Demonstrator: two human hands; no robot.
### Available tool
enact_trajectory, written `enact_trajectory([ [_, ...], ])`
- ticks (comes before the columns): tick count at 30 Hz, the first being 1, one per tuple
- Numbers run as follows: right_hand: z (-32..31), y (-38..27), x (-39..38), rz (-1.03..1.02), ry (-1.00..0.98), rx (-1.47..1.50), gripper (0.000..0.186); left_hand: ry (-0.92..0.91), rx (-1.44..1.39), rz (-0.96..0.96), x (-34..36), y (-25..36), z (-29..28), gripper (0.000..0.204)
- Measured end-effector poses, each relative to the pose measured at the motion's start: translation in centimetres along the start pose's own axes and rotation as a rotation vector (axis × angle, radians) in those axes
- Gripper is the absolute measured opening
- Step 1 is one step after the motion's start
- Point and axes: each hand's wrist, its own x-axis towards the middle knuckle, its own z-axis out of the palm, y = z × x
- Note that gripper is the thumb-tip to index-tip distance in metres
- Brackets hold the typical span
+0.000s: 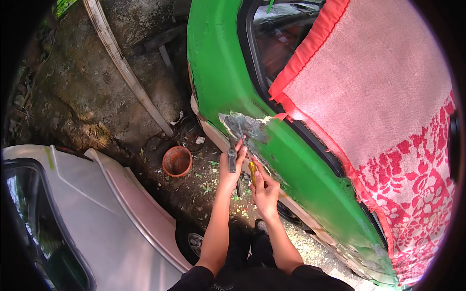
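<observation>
The green car body [223, 72] has a bare grey patch [250, 127] with ragged, chipped edges below its window. My right hand [266, 193] is closed round the yellow handle of a screwdriver [252, 169], whose long blade points up at the patch. In my left hand [225, 172] is a hammer [232, 156], its dark handle hanging down between my hands. The left fingertips also reach to the screwdriver's blade near the panel. Whether the blade's tip presses on the metal I cannot tell.
A pink and red patterned towel [374, 87] covers the green car's windows at right. At left stands a silver car [97, 199]. An orange-brown pot [177, 161] sits on the ground between the cars, among scattered paint chips. A long pale strip [121, 63] leans behind.
</observation>
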Motion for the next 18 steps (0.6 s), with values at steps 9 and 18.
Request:
enact_trajectory([
  [9,2.5,-1.4,1.7,0.149,-0.026,0.164,0.038,-0.024,-0.074,-0.055,1.4,2.7,-0.2,0.044],
  [18,2.5,-1.3,1.0,0.281,0.043,0.289,0.037,0.001,-0.015,-0.043,0.8,1.5,0.1,0.039],
])
